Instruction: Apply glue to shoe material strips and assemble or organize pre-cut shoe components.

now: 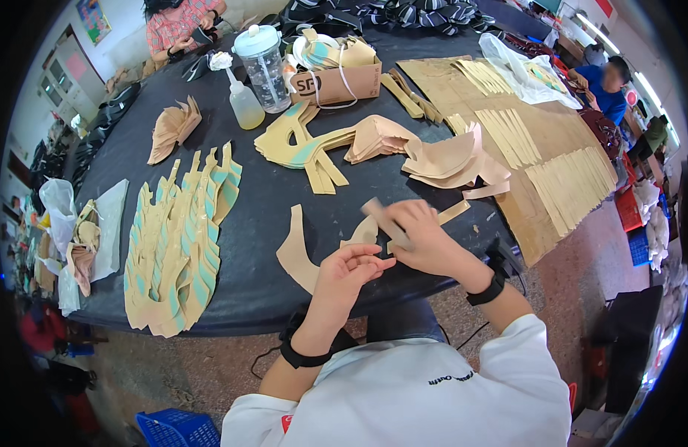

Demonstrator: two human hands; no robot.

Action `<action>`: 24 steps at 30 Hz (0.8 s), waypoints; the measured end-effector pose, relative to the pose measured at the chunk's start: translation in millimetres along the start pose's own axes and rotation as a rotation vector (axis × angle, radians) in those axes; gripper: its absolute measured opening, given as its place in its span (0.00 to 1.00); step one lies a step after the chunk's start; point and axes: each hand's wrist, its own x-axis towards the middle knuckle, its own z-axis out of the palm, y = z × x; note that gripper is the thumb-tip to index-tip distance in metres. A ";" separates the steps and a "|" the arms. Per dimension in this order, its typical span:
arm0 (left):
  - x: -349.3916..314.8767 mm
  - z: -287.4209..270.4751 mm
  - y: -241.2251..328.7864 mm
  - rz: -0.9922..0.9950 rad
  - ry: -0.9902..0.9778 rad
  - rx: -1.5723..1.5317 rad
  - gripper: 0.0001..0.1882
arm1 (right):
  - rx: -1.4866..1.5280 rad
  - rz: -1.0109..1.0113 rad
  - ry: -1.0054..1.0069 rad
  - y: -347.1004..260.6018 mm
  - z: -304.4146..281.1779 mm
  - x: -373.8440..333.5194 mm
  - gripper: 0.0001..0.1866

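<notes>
My right hand (420, 232) is closed around a flat, greyish-beige bar (387, 222), blurred by motion, slanting over the table. Beside it, my left hand (351, 272) has its fingers bent together, their tips close to the right hand; whatever they pinch is too small to make out. Under and behind the hands lies a beige cut piece (361, 232), partly hidden. A curved beige piece (293, 249) lies left of my left hand. Farther off sit stacked cut pieces with teal bands (292, 149) and a pile of curved beige pieces (452, 158).
Overlapping yellowish, teal-banded strips (176, 253) cover the left side of the dark table (258, 216). A squeeze bottle (245, 103), a clear jug (263, 71) and a filled cardboard box (351, 83) stand behind. Brown board (493, 112) with strip rows lies right. Other people work farther off.
</notes>
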 end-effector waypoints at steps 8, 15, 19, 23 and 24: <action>-7.1 13.8 -1.0 -0.019 0.201 0.009 0.22 | 0.401 0.218 0.028 -5.6 8.8 -2.4 0.14; -17.4 8.5 -5.1 -0.073 0.240 -0.209 0.15 | -0.019 0.003 -0.113 -15.4 16.3 -9.4 0.16; -27.7 10.1 -2.0 -0.119 0.252 -0.154 0.15 | 0.000 0.060 -0.167 -10.8 18.3 -9.2 0.11; -30.9 -0.6 6.6 -0.029 0.163 -0.216 0.18 | 0.555 0.328 -0.302 -37.5 0.9 4.4 0.09; -28.0 -2.2 8.8 0.017 0.105 -0.255 0.18 | 0.635 0.218 -0.330 -34.1 2.7 3.7 0.10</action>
